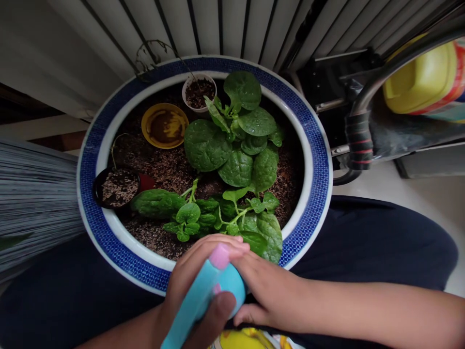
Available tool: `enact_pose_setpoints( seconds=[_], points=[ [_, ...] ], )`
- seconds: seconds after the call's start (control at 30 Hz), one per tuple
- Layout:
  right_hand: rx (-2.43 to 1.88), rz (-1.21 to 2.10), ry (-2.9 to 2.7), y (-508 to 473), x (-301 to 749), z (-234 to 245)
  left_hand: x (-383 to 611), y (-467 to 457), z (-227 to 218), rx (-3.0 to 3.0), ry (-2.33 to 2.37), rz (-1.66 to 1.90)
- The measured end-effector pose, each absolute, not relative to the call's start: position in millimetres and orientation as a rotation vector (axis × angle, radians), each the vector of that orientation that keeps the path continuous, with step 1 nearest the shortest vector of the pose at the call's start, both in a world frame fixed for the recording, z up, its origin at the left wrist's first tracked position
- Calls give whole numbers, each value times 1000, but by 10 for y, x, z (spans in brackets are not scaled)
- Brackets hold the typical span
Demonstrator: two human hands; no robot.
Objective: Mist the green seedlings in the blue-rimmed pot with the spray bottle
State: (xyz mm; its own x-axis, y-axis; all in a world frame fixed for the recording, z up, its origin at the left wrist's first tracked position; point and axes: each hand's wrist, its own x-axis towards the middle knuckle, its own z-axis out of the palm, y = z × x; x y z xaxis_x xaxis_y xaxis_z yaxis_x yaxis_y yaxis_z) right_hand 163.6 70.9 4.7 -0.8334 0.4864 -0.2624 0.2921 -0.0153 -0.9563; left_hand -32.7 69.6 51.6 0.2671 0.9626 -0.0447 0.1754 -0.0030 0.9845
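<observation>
Both the left hand point(181, 283) and the right hand point(272, 291) are at the lower centre of the frame, clamped around a light-blue spray bottle point(199, 288) with a pink tip point(220, 257). The left hand comes in from the bottom left, its fingers bent over the far side and a thumb on the near side. The right hand comes in from the right edge and curves round the bottle's right side, its fingers meeting the left hand's fingertips. The bottle's lower part is hidden.

Just beyond the hands, filling the middle of the frame, stands an oval planter point(312, 150) with a blue patterned rim, holding dark, grainy soil point(163, 165). Nearest the hands, a low leafy plant point(158, 202) spreads across the planter's lower part. Above it, slightly right of the frame's centre, a bigger clump of broad leaves point(236, 165) carries small droplets. To that clump's upper left are a white pot point(199, 109) of soil and a yellow dish point(146, 127). At the planter's left, a tilted black pot point(97, 195) rests against the rim.

Dark trousers point(392, 242) show on both sides below the planter, and yellow packaging point(247, 339) peeks out at the bottom edge. In the upper right, a yellow container point(417, 77) sits behind a curved metal bar with a wrapped grip point(358, 140). A slatted panel point(232, 29) runs along the top.
</observation>
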Motion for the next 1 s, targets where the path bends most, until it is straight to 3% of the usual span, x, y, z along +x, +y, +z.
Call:
enact_pose_setpoints(
  seconds=[0.5,1.0],
  points=[
    [-721,1968,-2174,748,1636,0,-331,735,540,1607,1128,895],
    [-745,2092,-2090,758,1531,62,-385,698,489,1144,1333,831]
  ],
)
